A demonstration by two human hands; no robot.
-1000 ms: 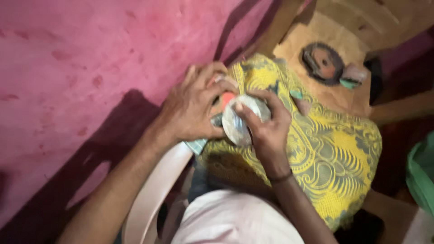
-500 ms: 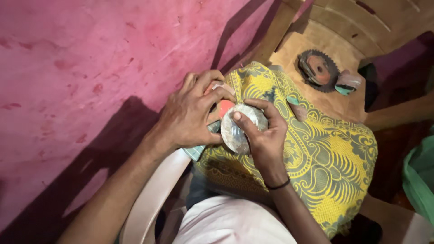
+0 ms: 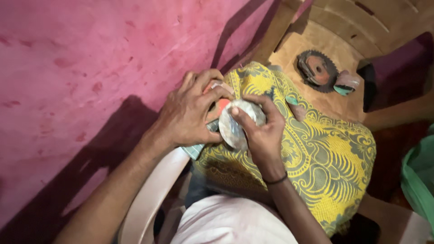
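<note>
Centrally, your left hand (image 3: 192, 113) clasps a red-bodied tool (image 3: 220, 106); your right hand (image 3: 260, 131) pinches its grey disc (image 3: 235, 124), apparently mid-fitting, toothed blade (image 3: 318, 70) untouched upper right.

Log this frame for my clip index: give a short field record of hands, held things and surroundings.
left hand: grips a small red-and-white part, mostly hidden
right hand: fingers around a worn grey disc
lap: yellow patterned cloth
behind: toothed saw blade on a wooden seat
left side: pink wall
</note>
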